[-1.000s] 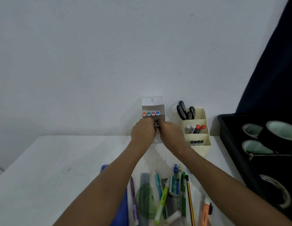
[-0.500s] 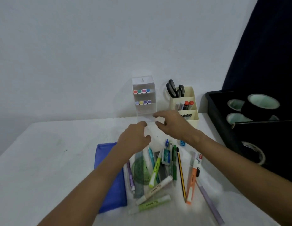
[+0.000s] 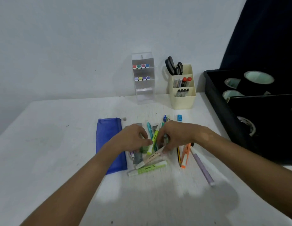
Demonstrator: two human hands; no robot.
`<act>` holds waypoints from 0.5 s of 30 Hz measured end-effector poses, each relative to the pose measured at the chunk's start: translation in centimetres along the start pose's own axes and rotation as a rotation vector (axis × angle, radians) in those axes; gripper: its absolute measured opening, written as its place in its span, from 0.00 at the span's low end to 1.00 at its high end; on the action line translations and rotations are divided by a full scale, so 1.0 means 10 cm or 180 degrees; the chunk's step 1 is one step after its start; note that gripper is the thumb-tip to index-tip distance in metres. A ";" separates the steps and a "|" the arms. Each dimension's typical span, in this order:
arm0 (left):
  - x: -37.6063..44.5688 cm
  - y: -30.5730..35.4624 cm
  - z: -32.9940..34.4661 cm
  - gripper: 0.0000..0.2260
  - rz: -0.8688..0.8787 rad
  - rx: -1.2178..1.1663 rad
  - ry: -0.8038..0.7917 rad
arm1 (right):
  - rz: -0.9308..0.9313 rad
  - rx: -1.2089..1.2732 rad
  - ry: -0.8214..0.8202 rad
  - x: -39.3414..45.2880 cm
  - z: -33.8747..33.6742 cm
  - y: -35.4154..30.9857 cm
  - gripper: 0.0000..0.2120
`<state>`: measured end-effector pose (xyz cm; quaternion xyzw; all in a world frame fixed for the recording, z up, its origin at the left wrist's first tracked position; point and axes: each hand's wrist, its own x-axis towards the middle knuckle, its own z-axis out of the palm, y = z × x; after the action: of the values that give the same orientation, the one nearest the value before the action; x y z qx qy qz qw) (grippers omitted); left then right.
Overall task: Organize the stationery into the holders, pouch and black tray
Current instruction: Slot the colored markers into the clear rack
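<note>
Both my hands are down on a pile of pens and highlighters in the middle of the white table. My left hand curls over the pile's left side, its fingertips against a yellow-green highlighter. My right hand pinches the upper end of a peach highlighter. A light green highlighter lies in front of it. The blue mesh pouch lies flat to the left. The clear tiered holder and the cream holder stand at the wall. The black tray is at the right.
A blue sharpener lies alone behind the pile. An orange highlighter, a striped pencil and a lilac pen lie right of the pile. The cream holder holds scissors and markers. Tape rolls sit in the tray.
Both hands left the clear holder at the wall and came down and back onto the pile. The view has tilted down towards the table.
</note>
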<state>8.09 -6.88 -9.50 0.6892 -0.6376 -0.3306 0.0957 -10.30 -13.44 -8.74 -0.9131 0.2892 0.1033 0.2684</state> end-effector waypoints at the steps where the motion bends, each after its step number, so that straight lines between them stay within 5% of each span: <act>1: -0.01 0.02 0.05 0.15 -0.0007 0.0001 -0.0066 | 0.0023 -0.0053 -0.0044 -0.01 0.04 0.00 0.13; 8: -0.02 0.03 0.22 0.24 -0.0078 0.0167 -0.0256 | -0.0058 -0.0362 0.0158 -0.01 0.23 0.01 0.10; 15: -0.05 0.01 -0.02 0.08 -0.0199 -0.0389 0.0357 | 0.0048 0.0614 0.0503 -0.08 -0.05 0.09 0.10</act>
<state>8.14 -6.54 -9.09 0.7190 -0.5881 -0.3327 0.1628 -11.45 -13.98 -8.45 -0.8861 0.3248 0.0047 0.3306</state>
